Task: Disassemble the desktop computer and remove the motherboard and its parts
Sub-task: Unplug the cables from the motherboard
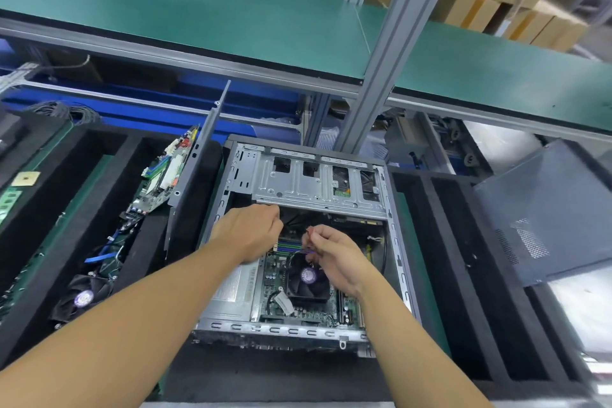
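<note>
- how many boards?
- two: a motherboard (271, 275) in the open case (281, 329), another motherboard (159, 182) in the left tray (145, 242).
- the grips?
- right grip (337, 258) pinches thin wires (307, 234); left grip (248, 232) curled, on what i cannot tell.

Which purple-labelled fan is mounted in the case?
The CPU fan below the right hand, on the motherboard inside the open case. The other fan lies in the foam tray at left.
</note>
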`<move>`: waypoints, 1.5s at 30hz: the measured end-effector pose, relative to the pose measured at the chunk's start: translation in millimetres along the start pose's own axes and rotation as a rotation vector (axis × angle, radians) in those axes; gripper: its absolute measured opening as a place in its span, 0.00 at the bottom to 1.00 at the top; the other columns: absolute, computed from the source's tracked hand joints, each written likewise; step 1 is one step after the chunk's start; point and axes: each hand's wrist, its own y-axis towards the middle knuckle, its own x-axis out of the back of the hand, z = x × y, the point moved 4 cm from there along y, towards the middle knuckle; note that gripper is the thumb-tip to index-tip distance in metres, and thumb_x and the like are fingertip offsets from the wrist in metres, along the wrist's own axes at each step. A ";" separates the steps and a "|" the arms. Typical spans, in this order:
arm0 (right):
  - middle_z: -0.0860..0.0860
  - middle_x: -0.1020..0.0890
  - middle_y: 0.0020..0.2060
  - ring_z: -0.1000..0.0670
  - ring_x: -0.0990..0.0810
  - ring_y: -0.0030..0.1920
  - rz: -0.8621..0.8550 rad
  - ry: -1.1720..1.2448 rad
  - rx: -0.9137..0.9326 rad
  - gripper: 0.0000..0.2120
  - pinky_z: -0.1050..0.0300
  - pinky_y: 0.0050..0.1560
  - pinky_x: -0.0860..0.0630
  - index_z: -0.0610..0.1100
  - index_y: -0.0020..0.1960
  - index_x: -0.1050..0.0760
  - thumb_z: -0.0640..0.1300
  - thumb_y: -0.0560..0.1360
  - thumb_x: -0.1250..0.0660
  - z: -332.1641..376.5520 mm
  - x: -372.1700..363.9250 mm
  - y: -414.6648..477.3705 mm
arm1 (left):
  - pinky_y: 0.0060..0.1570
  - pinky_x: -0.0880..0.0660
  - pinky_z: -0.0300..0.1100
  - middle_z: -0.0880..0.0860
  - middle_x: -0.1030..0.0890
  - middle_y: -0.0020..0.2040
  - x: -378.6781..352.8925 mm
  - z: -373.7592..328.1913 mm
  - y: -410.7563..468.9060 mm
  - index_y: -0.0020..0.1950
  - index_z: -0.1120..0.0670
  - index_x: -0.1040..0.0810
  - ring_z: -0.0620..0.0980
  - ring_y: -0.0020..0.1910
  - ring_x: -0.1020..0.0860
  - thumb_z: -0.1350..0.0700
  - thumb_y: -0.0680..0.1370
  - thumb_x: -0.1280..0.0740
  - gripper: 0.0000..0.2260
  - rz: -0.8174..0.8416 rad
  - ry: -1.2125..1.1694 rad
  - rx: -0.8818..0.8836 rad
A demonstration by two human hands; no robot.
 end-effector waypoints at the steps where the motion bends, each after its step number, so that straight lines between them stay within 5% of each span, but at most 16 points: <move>1: 0.51 0.17 0.44 0.52 0.21 0.47 -0.054 -0.091 0.013 0.05 0.56 0.49 0.28 0.44 0.47 0.22 0.39 0.80 0.35 -1.6 -0.1 1.7 | 0.33 0.32 0.44 0.44 0.24 0.39 0.0 -0.1 0.1 0.42 0.46 0.31 0.46 0.35 0.26 0.45 0.77 0.54 0.14 -0.003 0.005 0.001; 4: 0.60 0.17 0.44 0.60 0.19 0.43 -0.181 -0.665 0.085 0.06 0.64 0.47 0.27 0.50 0.50 0.19 0.44 0.80 0.35 -5.4 -4.8 7.4 | 0.35 0.28 0.46 0.44 0.24 0.39 -0.5 0.4 0.1 0.42 0.45 0.30 0.48 0.36 0.25 0.43 0.78 0.53 0.15 -0.011 0.016 0.022; 6: 0.58 0.19 0.50 0.56 0.20 0.47 -0.139 -0.990 0.134 0.08 0.69 0.46 0.30 0.50 0.55 0.20 0.46 0.81 0.37 -6.2 -15.9 12.1 | 0.36 0.26 0.46 0.44 0.24 0.39 -1.5 1.5 0.9 0.42 0.45 0.29 0.48 0.35 0.25 0.42 0.77 0.53 0.16 -0.013 0.019 0.036; 8: 0.53 0.21 0.53 0.51 0.23 0.54 -0.073 -1.166 0.204 0.10 0.64 0.51 0.32 0.47 0.59 0.22 0.43 0.81 0.38 -5.5 -25.1 15.2 | 0.36 0.25 0.46 0.44 0.23 0.39 -2.5 3.4 1.6 0.42 0.45 0.28 0.47 0.35 0.25 0.43 0.76 0.53 0.16 -0.027 0.016 0.057; 13: 0.57 0.22 0.47 0.57 0.24 0.42 0.030 -1.141 0.200 0.11 0.62 0.42 0.30 0.49 0.63 0.29 0.43 0.81 0.40 -5.1 -22.0 1.3 | 0.42 0.21 0.47 0.44 0.19 0.48 -4.8 3.8 4.4 0.55 0.42 0.23 0.50 0.42 0.21 0.42 0.74 0.51 0.19 -0.049 0.000 0.066; 15: 0.55 0.22 0.41 0.56 0.26 0.37 0.050 -1.109 0.162 0.06 0.56 0.38 0.28 0.50 0.56 0.30 0.43 0.79 0.39 -2.2 -16.6 -1.6 | 0.43 0.21 0.47 0.44 0.18 0.50 -4.4 2.5 5.0 0.59 0.40 0.23 0.51 0.45 0.20 0.42 0.75 0.51 0.21 -0.023 0.029 0.024; 19: 0.54 0.20 0.38 0.59 0.27 0.35 0.261 -1.194 0.161 0.03 0.62 0.38 0.29 0.48 0.48 0.25 0.44 0.77 0.37 -3.2 -24.8 -1.2 | 0.26 0.33 0.39 0.48 0.25 0.27 -5.1 3.9 2.4 0.32 0.52 0.27 0.50 0.29 0.25 0.43 0.73 0.51 0.20 0.013 0.075 0.044; 25: 0.50 0.18 0.27 0.52 0.22 0.25 0.296 -1.066 -0.125 0.16 0.56 0.33 0.22 0.45 0.37 0.22 0.52 0.79 0.39 -8.5 -10.6 -2.3 | 0.26 0.34 0.38 0.49 0.25 0.26 -3.4 1.8 4.4 0.30 0.54 0.29 0.49 0.28 0.26 0.44 0.76 0.49 0.21 0.042 0.123 0.037; 29: 0.46 0.15 0.32 0.49 0.19 0.28 0.382 -1.075 -0.386 0.17 0.51 0.37 0.21 0.42 0.40 0.19 0.48 0.80 0.40 -13.9 14.8 -9.2 | 0.26 0.31 0.39 0.49 0.25 0.26 -6.5 2.6 5.7 0.30 0.54 0.28 0.50 0.27 0.25 0.44 0.76 0.50 0.22 0.055 0.141 0.043; 37: 0.43 0.15 0.35 0.49 0.18 0.29 0.298 -1.133 -0.601 0.12 0.60 0.26 0.24 0.39 0.41 0.21 0.38 0.78 0.41 -24.2 48.9 -16.7 | 0.26 0.30 0.39 0.49 0.27 0.25 -5.6 1.9 7.0 0.29 0.53 0.29 0.51 0.26 0.27 0.45 0.76 0.49 0.21 0.062 0.130 0.036; 40: 0.45 0.15 0.41 0.49 0.18 0.35 0.278 -1.337 -0.569 0.04 0.56 0.35 0.20 0.40 0.47 0.21 0.39 0.77 0.34 -34.2 54.5 -15.6 | 0.27 0.32 0.39 0.50 0.27 0.26 -6.5 1.9 7.6 0.29 0.53 0.29 0.51 0.25 0.28 0.45 0.76 0.49 0.21 0.061 0.133 0.030; 42: 0.48 0.17 0.45 0.48 0.19 0.43 0.325 -1.464 -0.542 0.07 0.54 0.46 0.20 0.43 0.51 0.20 0.44 0.73 0.28 -41.0 52.2 -16.9 | 0.27 0.32 0.39 0.50 0.26 0.26 -7.2 2.1 7.9 0.29 0.54 0.29 0.51 0.26 0.27 0.45 0.76 0.49 0.21 0.058 0.132 0.031; 45: 0.49 0.17 0.42 0.48 0.20 0.41 0.354 -1.485 -0.556 0.12 0.56 0.43 0.22 0.44 0.47 0.20 0.50 0.70 0.24 -47.8 45.0 -18.5 | 0.26 0.32 0.39 0.50 0.26 0.26 -7.1 2.0 8.3 0.29 0.54 0.28 0.51 0.25 0.28 0.45 0.76 0.49 0.21 0.055 0.135 0.028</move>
